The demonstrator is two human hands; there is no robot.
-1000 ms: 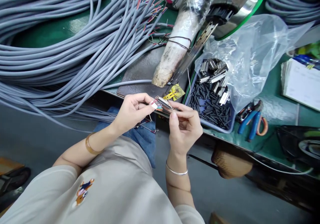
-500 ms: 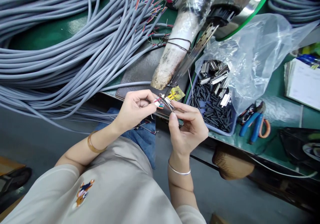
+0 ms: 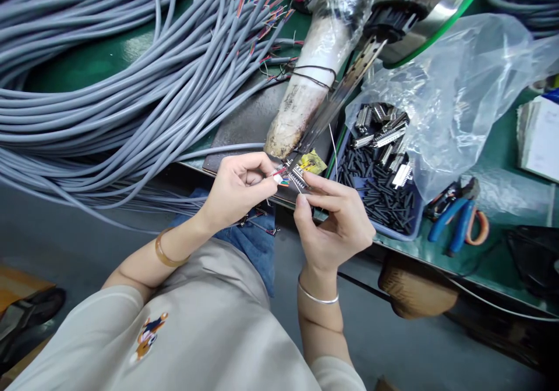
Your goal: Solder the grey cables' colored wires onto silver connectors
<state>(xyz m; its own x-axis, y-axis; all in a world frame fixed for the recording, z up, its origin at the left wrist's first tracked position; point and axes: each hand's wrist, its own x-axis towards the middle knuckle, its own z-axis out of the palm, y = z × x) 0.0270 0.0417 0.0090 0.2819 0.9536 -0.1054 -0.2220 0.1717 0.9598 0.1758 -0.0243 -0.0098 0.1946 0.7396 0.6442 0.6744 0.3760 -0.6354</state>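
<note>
My left hand [image 3: 238, 190] pinches the thin coloured wire ends [image 3: 280, 177] of a grey cable at the bench's front edge. My right hand [image 3: 336, 222] holds a small metal multi-pin connector [image 3: 299, 175] against those wire ends, thumb and forefinger closed on it. Both hands meet just below the tip of a dirty white soldering tool [image 3: 301, 97] wrapped in plastic. A small yellow scrap [image 3: 315, 162] lies right behind the connector.
A big bundle of grey cables [image 3: 122, 82] fills the left of the green bench [image 3: 493, 263]. A blue tray [image 3: 395, 230] holds several black tube pieces and metal connectors under a clear plastic bag [image 3: 458, 88]. Blue-handled cutters [image 3: 458, 222] lie to the right.
The connector has tilted and shifted slightly in my right hand's fingers, and my left hand has brought the wire ends closer to it. The view has drifted a little.
</note>
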